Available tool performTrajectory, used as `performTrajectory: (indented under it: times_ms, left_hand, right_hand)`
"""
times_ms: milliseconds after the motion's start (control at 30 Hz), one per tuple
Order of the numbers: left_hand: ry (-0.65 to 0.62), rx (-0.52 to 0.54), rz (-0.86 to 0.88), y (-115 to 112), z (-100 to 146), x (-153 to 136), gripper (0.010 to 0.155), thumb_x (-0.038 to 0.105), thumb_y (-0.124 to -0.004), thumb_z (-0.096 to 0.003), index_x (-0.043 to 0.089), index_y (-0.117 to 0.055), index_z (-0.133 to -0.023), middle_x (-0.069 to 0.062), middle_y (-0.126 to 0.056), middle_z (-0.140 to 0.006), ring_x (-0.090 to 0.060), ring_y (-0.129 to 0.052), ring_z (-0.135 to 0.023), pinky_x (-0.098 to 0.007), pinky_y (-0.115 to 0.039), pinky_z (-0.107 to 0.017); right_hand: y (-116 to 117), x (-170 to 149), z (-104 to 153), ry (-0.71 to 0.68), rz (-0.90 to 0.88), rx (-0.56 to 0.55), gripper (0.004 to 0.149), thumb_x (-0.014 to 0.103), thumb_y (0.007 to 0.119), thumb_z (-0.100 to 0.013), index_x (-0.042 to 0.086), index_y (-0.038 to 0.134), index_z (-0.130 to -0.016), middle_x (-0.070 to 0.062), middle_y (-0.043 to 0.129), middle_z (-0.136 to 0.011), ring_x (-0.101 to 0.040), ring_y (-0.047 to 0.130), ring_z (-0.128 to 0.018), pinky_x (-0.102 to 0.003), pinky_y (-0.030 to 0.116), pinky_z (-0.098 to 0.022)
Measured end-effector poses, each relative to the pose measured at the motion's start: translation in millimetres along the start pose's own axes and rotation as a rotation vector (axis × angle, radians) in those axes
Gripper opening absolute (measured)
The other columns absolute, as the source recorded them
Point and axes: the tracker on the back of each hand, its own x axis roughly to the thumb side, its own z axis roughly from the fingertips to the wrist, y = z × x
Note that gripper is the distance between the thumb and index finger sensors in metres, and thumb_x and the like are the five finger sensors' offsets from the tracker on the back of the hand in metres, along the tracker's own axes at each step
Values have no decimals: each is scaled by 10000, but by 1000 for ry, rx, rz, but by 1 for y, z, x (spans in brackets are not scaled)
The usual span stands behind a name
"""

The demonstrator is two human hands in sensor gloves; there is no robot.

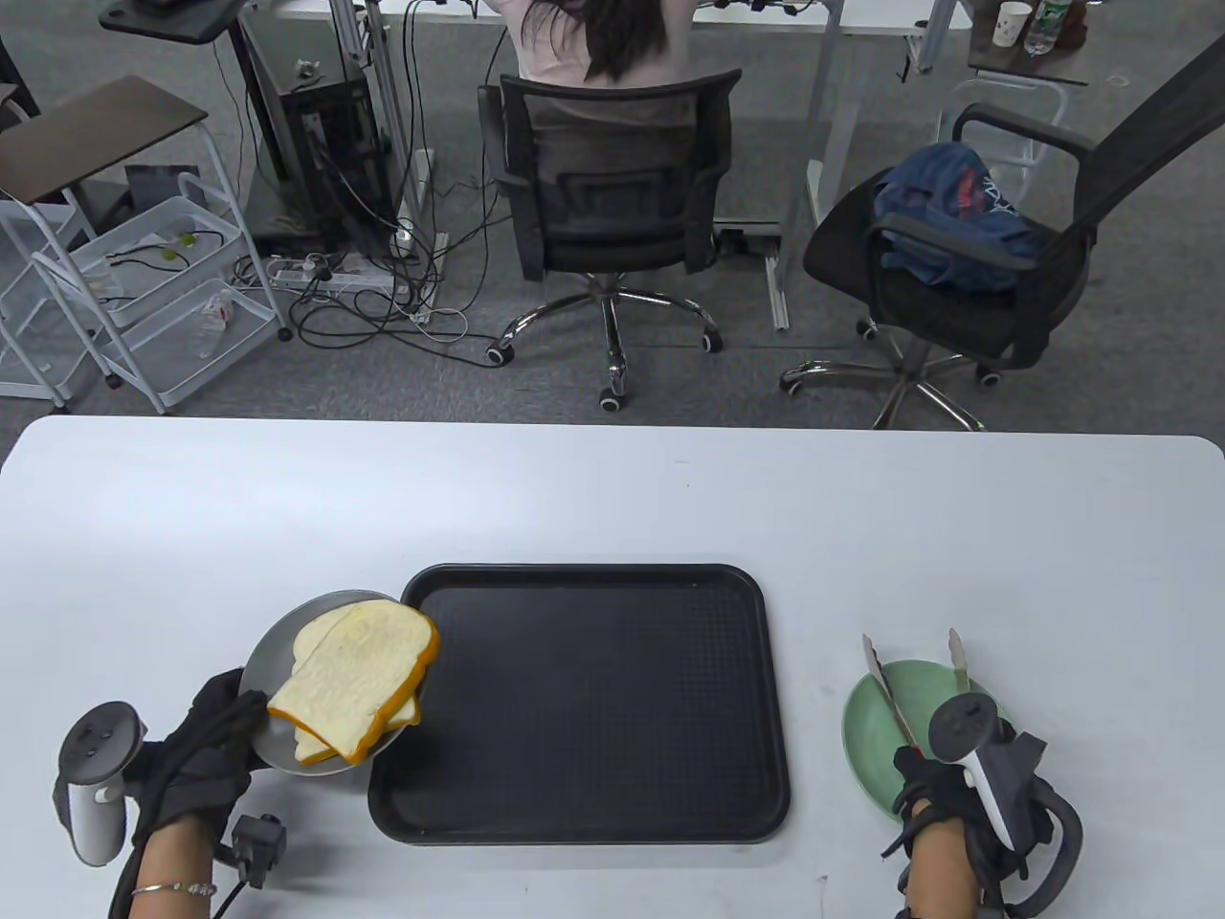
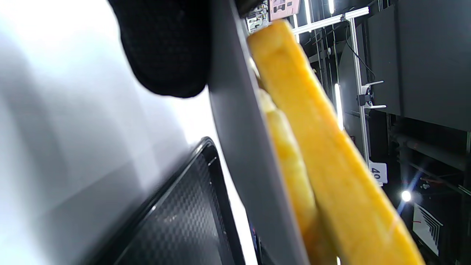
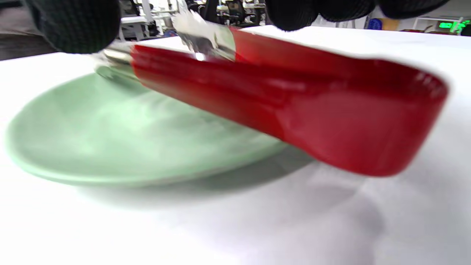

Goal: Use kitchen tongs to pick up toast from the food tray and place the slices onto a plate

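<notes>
Meanwhile, two toast slices (image 1: 356,675) lie stacked on a tilted grey plate (image 1: 273,661) gripped at its rim by the left hand (image 1: 191,756), overhanging the bare black tray (image 1: 593,704); the right hand (image 1: 943,795) clasps red-handled tongs (image 1: 914,684), tips apart, over an unfilled green plate (image 1: 861,737); the transfer looks unstarted.

2 toast slices (image 1: 354,675), pale with orange-yellow crusts, lie stacked on a tilted grey plate (image 1: 260,670) that overlaps the left rim of the bare black food tray (image 1: 584,704). The tongs (image 1: 895,689), steel arms spread with a red handle end, lie across a green plate (image 1: 866,732) right of the tray.
</notes>
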Motion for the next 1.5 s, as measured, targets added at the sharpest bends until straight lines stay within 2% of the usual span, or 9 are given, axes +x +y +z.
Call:
performTrajectory:
  times_ms: [200, 433, 567, 767, 867, 967, 1267, 1333, 1500]
  left_hand:
    - [-9, -9, 4, -1, 0, -1, 547, 202, -589, -706, -52, -412, -1157, -242, -791, -977, -285, -1012, -623, -215, -974, -438]
    - [-28, -26, 13, -4, 0, 0, 548, 201, -590, -705, -53, -411, -1157, -242, -790, -978, -287, -1012, -623, -217, -974, -438]
    - [-39, -34, 19, -5, 0, 0, 548, 202, -590, -706, -49, -410, -1158, -242, -790, -979, -288, -1011, -624, -220, -972, -438]
    - [-42, -41, 27, -6, 0, 0, 548, 202, -589, -707, -50, -409, -1159, -240, -789, -981, -290, -1009, -628, -223, -970, -441]
    - [-42, -40, 26, -6, 0, 0, 548, 202, -589, -706, -50, -410, -1159, -242, -787, -982, -293, -1008, -629, -226, -970, -441]
    - [-44, -41, 29, -6, 0, 0, 547, 202, -589, -706, -49, -410, -1158, -242, -787, -982, -291, -1008, -629, -226, -969, -442]
    - [-52, -39, 25, -8, 2, 3, 548, 201, -591, -705, -50, -410, -1158, -244, -787, -982, -295, -1009, -630, -228, -971, -444]
    - [-52, -42, 28, -8, 2, 4, 549, 202, -590, -706, -50, -409, -1159, -241, -787, -983, -292, -1010, -631, -225, -971, -445]
    - [-38, -51, 36, -9, 1, 2, 551, 199, -589, -706, -61, -402, -1154, -248, -779, -986, -296, -1009, -633, -229, -972, -447]
  right_hand:
    - [-23, 30, 35, -212, -29, -69, 958, 576, 765, -395, 82, 236, -1023, -381, 303, -1043, -695, 312, -831, -784, 454, -490]
    - [-42, 91, 82, -452, -26, -102, 963, 584, 760, -398, 96, 219, -1027, -366, 248, -1058, -687, 249, -853, -807, 398, -501]
    - [-42, 124, 103, -556, -22, -104, 960, 588, 755, -400, 101, 219, -1030, -361, 238, -1063, -680, 241, -860, -810, 388, -504]
    - [-17, 172, 124, -765, -68, -101, 950, 577, 756, -403, 107, 225, -1035, -349, 240, -1070, -671, 234, -870, -814, 383, -509]
    - [-2, 185, 127, -822, -100, -99, 949, 581, 753, -404, 111, 220, -1034, -348, 241, -1070, -676, 246, -867, -812, 393, -508]
    - [18, 196, 127, -848, -98, -35, 956, 559, 764, -406, 108, 197, -1029, -348, 212, -1067, -681, 234, -864, -811, 394, -510]
    - [62, 199, 126, -910, -46, -42, 955, 552, 770, -405, 109, 201, -1031, -349, 214, -1068, -680, 232, -865, -814, 389, -509]
    - [62, 199, 126, -901, -26, 0, 959, 557, 765, -409, 110, 187, -1029, -346, 193, -1068, -683, 209, -861, -817, 376, -508]
    - [61, 197, 128, -928, -52, -14, 951, 556, 764, -409, 116, 196, -1032, -346, 188, -1068, -681, 200, -862, -818, 369, -509]
